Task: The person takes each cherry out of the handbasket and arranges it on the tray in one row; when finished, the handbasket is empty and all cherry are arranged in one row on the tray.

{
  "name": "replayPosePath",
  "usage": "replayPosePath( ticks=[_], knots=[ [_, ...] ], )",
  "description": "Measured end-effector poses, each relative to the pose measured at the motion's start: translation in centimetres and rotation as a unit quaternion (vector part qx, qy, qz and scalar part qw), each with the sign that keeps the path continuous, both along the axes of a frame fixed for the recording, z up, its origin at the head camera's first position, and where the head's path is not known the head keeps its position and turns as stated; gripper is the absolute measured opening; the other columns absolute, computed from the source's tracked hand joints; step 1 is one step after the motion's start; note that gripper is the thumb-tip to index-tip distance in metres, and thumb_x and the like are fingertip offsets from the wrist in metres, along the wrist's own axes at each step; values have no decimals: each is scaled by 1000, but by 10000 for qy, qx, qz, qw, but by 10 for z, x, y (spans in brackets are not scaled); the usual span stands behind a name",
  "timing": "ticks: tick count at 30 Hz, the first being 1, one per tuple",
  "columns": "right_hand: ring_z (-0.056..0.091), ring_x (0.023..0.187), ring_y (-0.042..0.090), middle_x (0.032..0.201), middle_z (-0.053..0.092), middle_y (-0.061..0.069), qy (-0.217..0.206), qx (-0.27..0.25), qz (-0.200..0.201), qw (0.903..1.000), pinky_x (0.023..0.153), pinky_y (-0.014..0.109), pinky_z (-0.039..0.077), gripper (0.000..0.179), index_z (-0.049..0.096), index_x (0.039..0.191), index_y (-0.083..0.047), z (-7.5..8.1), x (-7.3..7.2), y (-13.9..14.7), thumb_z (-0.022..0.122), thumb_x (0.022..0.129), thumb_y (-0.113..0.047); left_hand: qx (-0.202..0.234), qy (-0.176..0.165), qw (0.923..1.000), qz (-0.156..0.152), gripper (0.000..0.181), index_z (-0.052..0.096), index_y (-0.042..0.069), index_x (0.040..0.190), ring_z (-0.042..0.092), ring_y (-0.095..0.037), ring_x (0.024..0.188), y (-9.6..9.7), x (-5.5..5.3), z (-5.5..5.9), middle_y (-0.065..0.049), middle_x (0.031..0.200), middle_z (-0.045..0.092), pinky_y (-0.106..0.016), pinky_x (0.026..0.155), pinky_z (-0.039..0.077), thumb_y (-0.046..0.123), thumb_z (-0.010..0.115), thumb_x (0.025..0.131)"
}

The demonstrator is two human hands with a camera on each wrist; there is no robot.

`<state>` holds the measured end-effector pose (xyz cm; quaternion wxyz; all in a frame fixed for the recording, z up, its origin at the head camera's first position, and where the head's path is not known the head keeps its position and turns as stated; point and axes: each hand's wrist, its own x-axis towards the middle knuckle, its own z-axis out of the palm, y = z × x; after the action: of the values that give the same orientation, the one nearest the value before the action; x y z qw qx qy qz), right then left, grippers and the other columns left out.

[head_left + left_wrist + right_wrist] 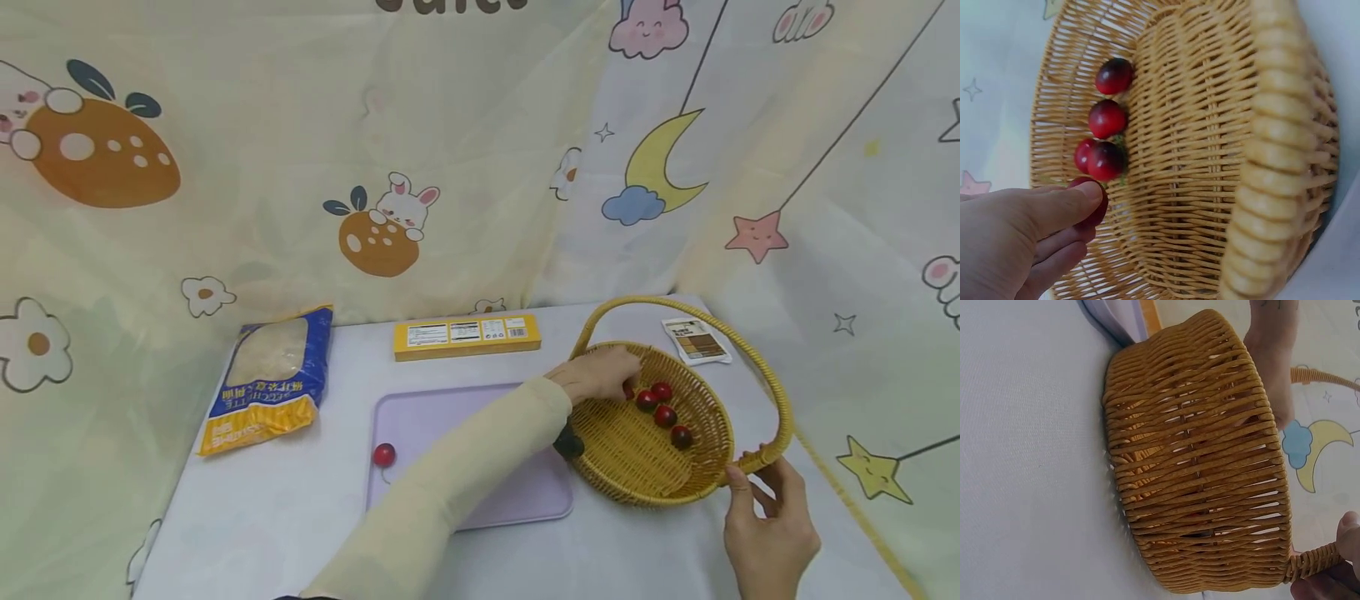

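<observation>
A woven basket (637, 450) with an arched handle (750, 354) stands at the right of the table. My left hand (600, 372) reaches over its far left rim and pinches a dark red cherry (1092, 209) between thumb and fingers, inside the basket. Beside that cherry lie several more, among them a two-toned cherry (1107, 119), along the basket's far side. At the basket's near right, my right hand (772, 525) grips the base of the handle, fingers partly hidden behind it. A single red cherry (384, 455) with a stem is on the lilac tray (517, 500).
At the table's left lies a blue and yellow food bag (266, 375). A long yellow box (467, 337) sits behind the tray. Behind the basket is a small white and brown packet (696, 341). A printed curtain (480, 167) hangs at the back.
</observation>
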<state>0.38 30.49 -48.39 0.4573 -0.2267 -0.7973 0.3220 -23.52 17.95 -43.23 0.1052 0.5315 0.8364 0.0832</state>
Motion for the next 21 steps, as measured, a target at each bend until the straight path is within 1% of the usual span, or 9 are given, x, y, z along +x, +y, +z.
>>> replayPosePath(
  ticks=[1, 3, 7, 11, 14, 17, 21],
  knots=[
    [55, 106, -22, 115, 56, -36, 11, 6, 11, 10000, 83, -2, 44, 51, 64, 136, -2, 0, 0, 0, 81, 88, 0, 17, -19, 10000, -2, 9, 81, 17, 103, 63, -3, 87, -1, 1, 1, 9, 101, 73, -16, 75, 50, 15, 79, 95],
    [56, 106, -22, 116, 54, -38, 50, 10, 49, 10000, 83, -2, 45, 52, 64, 136, -2, 1, 0, 0, 81, 88, 1, 73, -38, 10000, -14, 11, 81, 18, 105, 64, -2, 90, -4, 3, 5, 10, 104, 73, -15, 77, 50, 19, 80, 94],
    [56, 107, -20, 118, 55, -37, 114, 17, 120, 9999, 84, -1, 46, 53, 63, 137, 0, 2, 0, 1, 80, 88, 4, 285, -146, 9995, 47, 21, 80, 19, 114, 63, 0, 96, -13, 8, 13, 11, 109, 73, -13, 84, 48, 25, 81, 94],
    [57, 106, -20, 116, 55, -37, 129, -20, 76, 9999, 84, -1, 46, 53, 63, 137, -1, 3, 0, 1, 80, 87, 4, 576, -314, 9978, 63, 25, 79, 18, 118, 62, 0, 97, -25, 12, 23, 11, 110, 73, -12, 85, 47, 25, 80, 95],
    [56, 106, -20, 118, 58, -31, 80, -36, 33, 10000, 84, -1, 46, 53, 63, 137, -2, 3, -1, -1, 81, 87, 3, 748, -326, 9967, -16, 26, 79, 16, 119, 63, -1, 98, -37, 15, 30, 8, 111, 75, -13, 85, 48, 26, 79, 95],
    [56, 106, -20, 119, 60, -27, 61, -56, 28, 10000, 85, -1, 46, 53, 63, 137, -2, 3, -1, -2, 81, 87, 4, 808, -293, 9963, -33, 27, 78, 15, 121, 64, -1, 99, -51, 18, 38, 7, 113, 76, -12, 87, 48, 27, 78, 96],
    [56, 107, -20, 118, 56, -35, 142, -59, 77, 9999, 84, -1, 46, 53, 64, 137, -2, 3, -2, -2, 80, 87, 5, 1006, -431, 9940, 57, 27, 78, 15, 122, 64, 0, 95, -75, 23, 49, 7, 111, 76, -12, 84, 48, 27, 77, 97]
  ],
)
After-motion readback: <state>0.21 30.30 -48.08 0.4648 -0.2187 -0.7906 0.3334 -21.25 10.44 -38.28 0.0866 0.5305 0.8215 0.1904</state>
